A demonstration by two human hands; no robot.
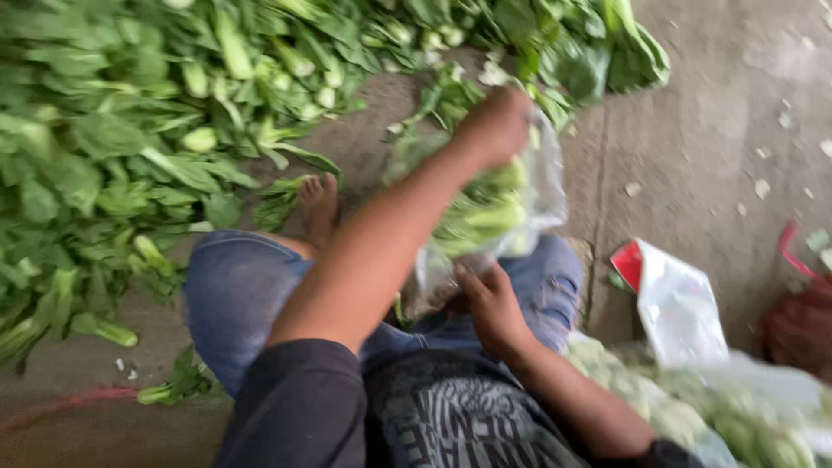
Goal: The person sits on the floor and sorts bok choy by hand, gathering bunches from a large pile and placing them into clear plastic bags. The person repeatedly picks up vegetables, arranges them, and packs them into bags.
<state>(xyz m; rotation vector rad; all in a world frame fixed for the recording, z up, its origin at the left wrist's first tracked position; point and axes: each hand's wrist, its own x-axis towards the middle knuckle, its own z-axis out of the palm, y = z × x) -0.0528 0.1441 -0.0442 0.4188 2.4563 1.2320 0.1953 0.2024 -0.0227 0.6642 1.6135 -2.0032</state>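
The person sits low on the concrete floor [693, 130], knees in blue jeans, one bare foot [319, 204] stretched toward a big heap of leafy greens [113, 147] that spreads over the left and top of the view. Between the knees stands a clear plastic bag [542, 186], already partly filled with pale green stalks. The left hand [496, 126] reaches out over the bag's mouth, fingers curled down around a bunch of greens at the opening; the blur keeps me from seeing exactly how much it grips. The right hand [487, 299] sits close to the body at the bag's lower edge, fingers bent and pinching the plastic. To the right, just beside the person's hip, lies a pile of filled clear bags [745, 416] of the same vegetables, with a white and red plastic bag [672, 299] lying on top of them. Small leaf scraps [761, 186] dot the floor further right.
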